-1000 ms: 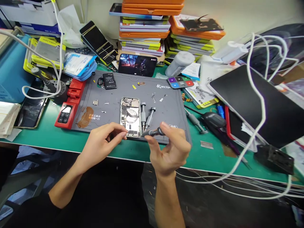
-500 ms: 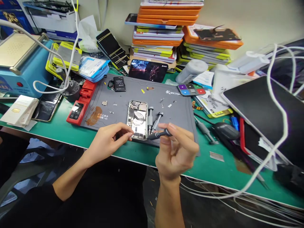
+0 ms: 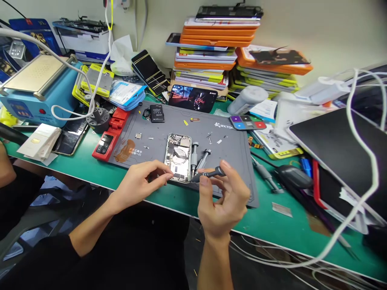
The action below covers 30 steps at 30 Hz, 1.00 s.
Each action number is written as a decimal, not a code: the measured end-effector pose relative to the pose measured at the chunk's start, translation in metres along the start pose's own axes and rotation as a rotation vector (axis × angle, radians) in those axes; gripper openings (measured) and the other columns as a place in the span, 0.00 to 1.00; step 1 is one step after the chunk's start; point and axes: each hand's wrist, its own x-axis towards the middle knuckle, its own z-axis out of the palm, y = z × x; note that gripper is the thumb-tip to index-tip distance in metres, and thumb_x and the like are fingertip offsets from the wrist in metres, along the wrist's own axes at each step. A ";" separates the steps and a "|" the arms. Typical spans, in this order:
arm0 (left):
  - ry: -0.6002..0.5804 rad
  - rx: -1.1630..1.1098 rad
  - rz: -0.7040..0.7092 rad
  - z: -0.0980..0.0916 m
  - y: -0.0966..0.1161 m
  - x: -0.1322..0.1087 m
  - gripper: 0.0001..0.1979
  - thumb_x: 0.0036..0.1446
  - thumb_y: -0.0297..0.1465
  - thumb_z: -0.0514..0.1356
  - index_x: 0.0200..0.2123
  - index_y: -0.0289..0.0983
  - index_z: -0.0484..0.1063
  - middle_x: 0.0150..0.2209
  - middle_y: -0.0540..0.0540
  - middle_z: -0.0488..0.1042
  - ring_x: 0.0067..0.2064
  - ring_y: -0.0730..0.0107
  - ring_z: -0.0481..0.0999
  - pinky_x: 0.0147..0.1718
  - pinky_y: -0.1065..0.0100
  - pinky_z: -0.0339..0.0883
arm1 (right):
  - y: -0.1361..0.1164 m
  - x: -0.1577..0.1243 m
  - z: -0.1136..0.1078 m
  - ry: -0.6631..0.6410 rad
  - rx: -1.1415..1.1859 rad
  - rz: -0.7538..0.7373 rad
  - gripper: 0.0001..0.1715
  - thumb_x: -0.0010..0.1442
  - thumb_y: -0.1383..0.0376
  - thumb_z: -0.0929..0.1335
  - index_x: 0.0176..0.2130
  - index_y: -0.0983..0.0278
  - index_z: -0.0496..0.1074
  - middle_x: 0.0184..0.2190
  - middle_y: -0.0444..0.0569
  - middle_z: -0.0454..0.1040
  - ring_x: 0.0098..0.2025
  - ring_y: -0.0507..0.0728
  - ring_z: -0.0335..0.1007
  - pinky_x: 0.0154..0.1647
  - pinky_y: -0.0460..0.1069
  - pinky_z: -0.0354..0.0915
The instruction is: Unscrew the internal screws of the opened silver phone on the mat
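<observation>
Big stuff first: green tabletop (image 3: pixel 163 204) with a gray mat (image 3: pixel 217 155) on it. The orange cases (image 3: pixel 216 39) stacked at the back look closed, so no clue what's inside. Right hand (image 3: pixel 223 201) is holding a screwdriver (image 3: pixel 214 173). Left hand (image 3: pixel 142 179) has thumb and fingers nearly together by the lower left corner of the opened phone (image 3: pixel 181 169); can't tell if it's pinching anything.

The phone lies on the mat near its front edge, basically a shallow tray with its inner parts exposed. I'd guess light and stiff, maybe slick along the rim, with fragile guts. Hold it by the side rails, fingers off the innards. The screwdriver should be light and rigid, so grip the barrel; its tip end is by the phone's lower right corner.
</observation>
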 end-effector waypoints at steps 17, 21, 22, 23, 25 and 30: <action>0.298 1.087 0.063 -0.080 -0.023 0.031 0.09 0.74 0.33 0.63 0.46 0.39 0.84 0.45 0.43 0.81 0.48 0.54 0.76 0.45 0.58 0.70 | -0.011 0.005 -0.001 -0.018 0.042 0.089 0.42 0.68 0.74 0.73 0.74 0.53 0.63 0.61 0.54 0.81 0.47 0.56 0.85 0.39 0.49 0.83; 0.162 1.136 0.071 -0.082 -0.027 0.043 0.09 0.73 0.34 0.65 0.49 0.38 0.84 0.45 0.42 0.81 0.48 0.52 0.76 0.49 0.55 0.70 | -0.013 0.007 -0.001 -0.022 0.052 0.109 0.42 0.68 0.74 0.72 0.74 0.52 0.63 0.61 0.54 0.81 0.47 0.56 0.84 0.39 0.50 0.83; 0.136 1.141 0.069 -0.082 -0.028 0.045 0.10 0.72 0.35 0.66 0.50 0.38 0.84 0.46 0.41 0.81 0.48 0.51 0.77 0.49 0.54 0.70 | -0.014 0.007 -0.001 -0.024 0.052 0.113 0.41 0.69 0.74 0.72 0.74 0.52 0.62 0.60 0.53 0.81 0.47 0.56 0.84 0.39 0.50 0.83; 0.119 1.148 0.064 -0.081 -0.029 0.047 0.11 0.72 0.35 0.66 0.51 0.38 0.83 0.47 0.41 0.82 0.49 0.50 0.77 0.50 0.53 0.71 | -0.014 0.008 -0.001 -0.024 0.050 0.115 0.41 0.69 0.73 0.72 0.74 0.52 0.62 0.60 0.53 0.81 0.47 0.56 0.84 0.39 0.50 0.83; 0.110 1.158 0.047 -0.080 -0.032 0.050 0.13 0.72 0.37 0.66 0.53 0.37 0.82 0.48 0.40 0.82 0.51 0.48 0.77 0.51 0.52 0.71 | -0.014 0.009 0.000 -0.018 0.044 0.114 0.41 0.69 0.73 0.72 0.74 0.51 0.62 0.61 0.53 0.81 0.46 0.56 0.84 0.38 0.50 0.83; 0.120 1.136 0.021 -0.079 -0.039 0.053 0.12 0.74 0.39 0.64 0.51 0.38 0.83 0.48 0.41 0.82 0.51 0.49 0.79 0.52 0.53 0.70 | -0.015 0.009 0.001 -0.012 0.041 0.122 0.40 0.70 0.72 0.71 0.74 0.51 0.62 0.61 0.53 0.81 0.47 0.55 0.84 0.39 0.49 0.84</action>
